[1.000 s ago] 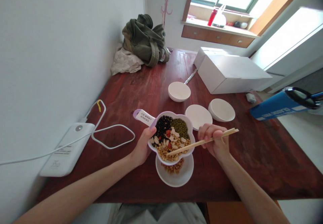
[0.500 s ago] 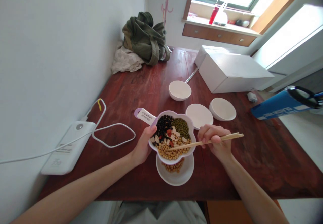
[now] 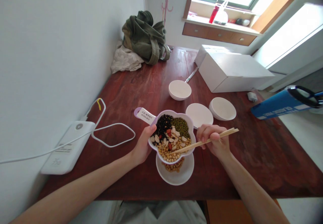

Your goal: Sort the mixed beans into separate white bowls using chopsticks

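My left hand [image 3: 143,146] grips the rim of a white flower-shaped bowl [image 3: 189,123] with a purple handle, holding it tilted above a round white bowl [image 3: 185,175]. The held bowl is full of mixed beans: black, green, yellow, red and white slivers. Some yellow beans [image 3: 174,166] lie in the bowl underneath. My right hand [image 3: 214,142] is closed on a pair of wooden chopsticks [image 3: 202,142]. Their tips reach into the yellow beans at the near side of the held bowl.
Three empty white bowls [image 3: 179,89] [image 3: 199,115] [image 3: 222,109] stand behind on the red wooden table [image 3: 252,156]. A white box [image 3: 232,72] lies at the back right, a green bag [image 3: 145,37] at the back left, a white device with cable [image 3: 66,148] at the left, and a blue object [image 3: 280,104] at the right.
The chopsticks have swung a little: their tips went up among the beans, then back down to the near edge of the held bowl. Both hands stay in place.
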A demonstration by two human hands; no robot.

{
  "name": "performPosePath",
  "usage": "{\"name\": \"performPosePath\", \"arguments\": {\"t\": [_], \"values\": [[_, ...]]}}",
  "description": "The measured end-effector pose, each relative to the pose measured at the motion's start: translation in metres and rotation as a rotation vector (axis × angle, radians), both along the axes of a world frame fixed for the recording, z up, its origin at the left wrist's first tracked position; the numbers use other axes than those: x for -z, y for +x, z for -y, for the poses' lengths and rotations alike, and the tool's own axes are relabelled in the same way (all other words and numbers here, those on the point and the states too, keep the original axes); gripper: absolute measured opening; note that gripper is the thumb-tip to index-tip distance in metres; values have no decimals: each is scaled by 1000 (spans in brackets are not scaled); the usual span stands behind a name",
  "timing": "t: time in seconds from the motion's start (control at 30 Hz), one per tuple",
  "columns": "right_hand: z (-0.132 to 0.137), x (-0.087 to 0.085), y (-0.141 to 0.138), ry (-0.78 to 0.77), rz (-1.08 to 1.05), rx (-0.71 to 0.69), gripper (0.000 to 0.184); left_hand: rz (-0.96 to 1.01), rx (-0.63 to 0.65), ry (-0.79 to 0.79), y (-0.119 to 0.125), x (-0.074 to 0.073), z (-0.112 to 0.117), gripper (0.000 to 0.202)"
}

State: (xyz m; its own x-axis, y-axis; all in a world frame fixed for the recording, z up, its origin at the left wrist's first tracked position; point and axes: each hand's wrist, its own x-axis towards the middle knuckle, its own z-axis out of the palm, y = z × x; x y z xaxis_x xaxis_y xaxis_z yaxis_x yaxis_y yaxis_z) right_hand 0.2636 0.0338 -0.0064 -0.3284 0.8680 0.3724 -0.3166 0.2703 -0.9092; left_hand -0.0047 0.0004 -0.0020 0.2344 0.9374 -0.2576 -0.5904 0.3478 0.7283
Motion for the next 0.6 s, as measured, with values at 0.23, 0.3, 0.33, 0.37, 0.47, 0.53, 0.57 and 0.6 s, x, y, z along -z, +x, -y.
{"name": "performPosePath", "arguments": {"t": [0.23, 0.3, 0.33, 0.37, 0.47, 0.53, 0.57, 0.6], "values": [[-1, -3, -5, -52, -77, -4, 48, -28, -23, -29, 0, 1, 0, 69], [0, -4, -6, -54, -92, 2, 49, -34, -25, -37, -1, 1, 0, 70], [0, -5, -6, -53, -95, 7, 49, -32, -22, -37, -1, 1, 0, 71], [0, -5, -6, -51, -95, 11, 49, -28, -19, -34, -1, 1, 1, 70], [0, -6, -6, -45, -88, 15, 52, -13, -10, -18, -1, 2, 1, 70], [0, -7, -6, -39, -89, 16, 52, -1, -5, -12, -1, 2, 1, 69], [0, -7, -6, -36, -92, 17, 52, 7, -2, -9, 0, 2, 1, 69], [0, -8, -6, -32, -96, 22, 53, 14, -2, -5, 0, 1, 1, 68]]}}
